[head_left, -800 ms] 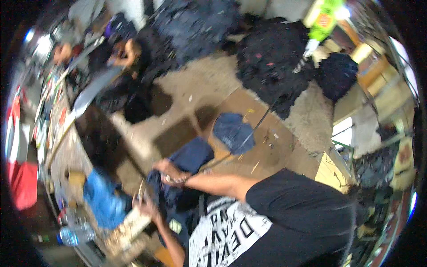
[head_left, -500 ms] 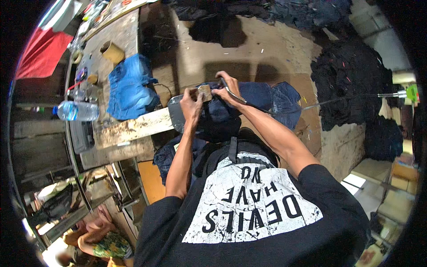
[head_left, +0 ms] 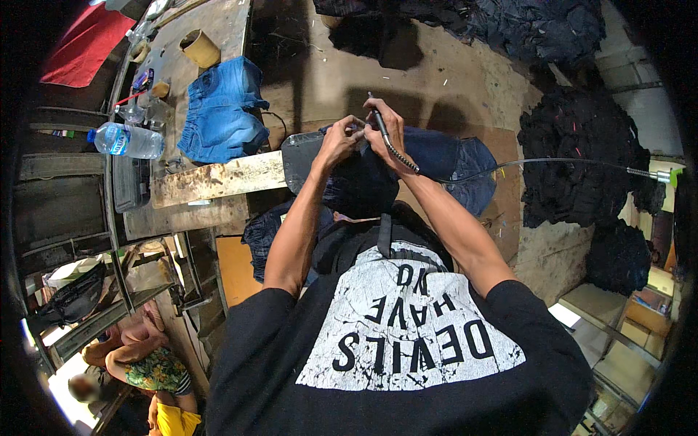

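A dark blue denim garment (head_left: 360, 185) is drawn over the dark end of a narrow board (head_left: 218, 179) in front of me. In my right hand (head_left: 387, 134) is a slim pen-shaped tool (head_left: 379, 121) with a coiled sleeve and a thin dark hose (head_left: 552, 160) trailing off to the right. My left hand (head_left: 340, 142) is closed over the denim, its fingertips pinched close to the right hand's. What lies between those fingertips is too small and covered to make out. The garment's legs (head_left: 465, 163) stretch to the right.
Light blue denim shorts (head_left: 224, 109), a cardboard tube (head_left: 200, 49) and a water bottle (head_left: 129, 140) are at the left. Heaps of black cloth (head_left: 574, 156) lie at the right and far side. A person (head_left: 156, 363) is at the lower left.
The tan piece that showed between my hands is out of sight. My right hand has tipped the tool more upright, and both hands have drawn closer together. The whole view has shifted slightly.
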{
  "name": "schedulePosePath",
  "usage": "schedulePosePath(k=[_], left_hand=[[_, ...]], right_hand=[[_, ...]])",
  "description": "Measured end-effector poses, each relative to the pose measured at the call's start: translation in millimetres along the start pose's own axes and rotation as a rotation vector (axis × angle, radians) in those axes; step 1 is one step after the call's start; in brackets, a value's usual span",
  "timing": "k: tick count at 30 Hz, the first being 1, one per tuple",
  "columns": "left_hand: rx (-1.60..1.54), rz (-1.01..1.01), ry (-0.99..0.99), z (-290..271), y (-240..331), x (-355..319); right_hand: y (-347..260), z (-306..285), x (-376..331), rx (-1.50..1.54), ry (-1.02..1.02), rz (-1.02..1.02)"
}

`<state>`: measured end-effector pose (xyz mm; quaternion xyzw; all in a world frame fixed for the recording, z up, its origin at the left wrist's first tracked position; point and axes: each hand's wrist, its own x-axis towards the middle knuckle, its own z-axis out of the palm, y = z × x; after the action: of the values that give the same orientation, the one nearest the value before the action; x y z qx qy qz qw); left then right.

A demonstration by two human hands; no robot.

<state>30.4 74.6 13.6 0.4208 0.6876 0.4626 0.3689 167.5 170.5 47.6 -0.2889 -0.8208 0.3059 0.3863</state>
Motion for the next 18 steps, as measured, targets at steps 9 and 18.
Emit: schedulePosePath(k=[9, 18], left_hand=[[-0.028, -0.187, 0.128, 25, 4, -3], [-0.121, -0.232, 0.050, 41, 11, -9]], right_hand=[[22, -59, -20, 0.093, -0.065, 0.308], [64, -66, -47, -0.047, -0.079, 0.246]])
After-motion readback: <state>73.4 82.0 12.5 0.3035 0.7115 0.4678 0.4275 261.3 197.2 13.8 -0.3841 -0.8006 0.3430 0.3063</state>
